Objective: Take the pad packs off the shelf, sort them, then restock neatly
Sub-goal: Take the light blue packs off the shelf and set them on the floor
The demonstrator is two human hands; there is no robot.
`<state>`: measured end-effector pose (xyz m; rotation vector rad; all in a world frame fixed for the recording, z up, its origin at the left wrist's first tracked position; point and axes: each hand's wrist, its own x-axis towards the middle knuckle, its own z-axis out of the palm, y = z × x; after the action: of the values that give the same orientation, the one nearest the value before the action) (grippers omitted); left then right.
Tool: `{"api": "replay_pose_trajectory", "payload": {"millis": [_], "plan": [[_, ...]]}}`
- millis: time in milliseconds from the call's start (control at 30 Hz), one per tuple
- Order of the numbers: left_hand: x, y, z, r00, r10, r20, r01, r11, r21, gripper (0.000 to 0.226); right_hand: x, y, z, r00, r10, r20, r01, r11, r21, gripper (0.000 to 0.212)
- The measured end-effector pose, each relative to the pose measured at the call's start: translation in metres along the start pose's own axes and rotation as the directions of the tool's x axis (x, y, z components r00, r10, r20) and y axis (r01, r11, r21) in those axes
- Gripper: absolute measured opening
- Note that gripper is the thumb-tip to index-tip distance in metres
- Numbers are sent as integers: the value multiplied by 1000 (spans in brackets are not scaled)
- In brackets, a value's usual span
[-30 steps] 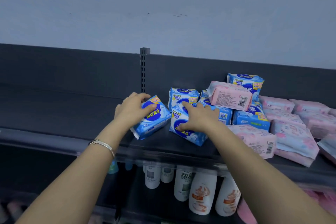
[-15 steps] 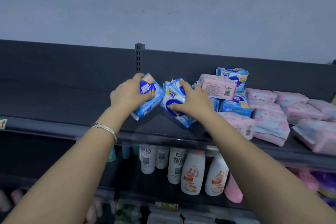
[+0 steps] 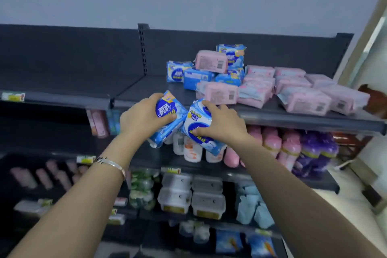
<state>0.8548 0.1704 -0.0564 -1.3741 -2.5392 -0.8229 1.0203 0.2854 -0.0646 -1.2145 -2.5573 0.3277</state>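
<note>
Two blue packs are being drawn off the top shelf (image 3: 293,114); a second ago both were lying on it at the left edge of the heap, and half a second ago they were being lifted just above it. The left pack (image 3: 167,119) is being gripped in the left hand (image 3: 144,118), fingers wrapped over its top and thumb pressed on its face. The right pack (image 3: 200,130) is being clasped in the right hand (image 3: 222,123), fingers spread across its upper edge and thumb underneath. Both are now being held in front of the shelf lip, clear of it, almost touching each other. The removal step is judged to be underway, with sorting not yet begun.

Still being held by the shelf are several blue packs (image 3: 198,77) piled at the back and pink packs (image 3: 217,92) spread to the right, one pink pack (image 3: 211,62) resting on top of the blue ones. The left bay (image 3: 62,81) is being left bare. Bottles (image 3: 190,148) and tubs (image 3: 208,203) are being kept on the lower shelves.
</note>
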Motion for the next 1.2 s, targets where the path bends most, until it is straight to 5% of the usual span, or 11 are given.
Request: {"api": "replay_pose_trajectory", "payload": {"millis": [400, 700, 933, 1200], "plan": [[-85, -9, 132, 922, 60, 384, -64, 998, -3, 69, -86, 100, 135, 919, 291, 267, -277, 957, -90, 89], [-153, -63, 281, 826, 49, 561, -59, 998, -2, 74, -136, 171, 307, 797, 441, 412, -395, 897, -196, 93], [-249, -146, 496, 710, -42, 703, 7, 999, 53, 86, -178, 248, 516, 725, 446, 524, -375, 895, -243, 92], [-375, -262, 729, 727, 85, 682, -161, 986, 49, 81, -229, 327, 764, 680, 432, 593, -326, 902, -283, 82]]}}
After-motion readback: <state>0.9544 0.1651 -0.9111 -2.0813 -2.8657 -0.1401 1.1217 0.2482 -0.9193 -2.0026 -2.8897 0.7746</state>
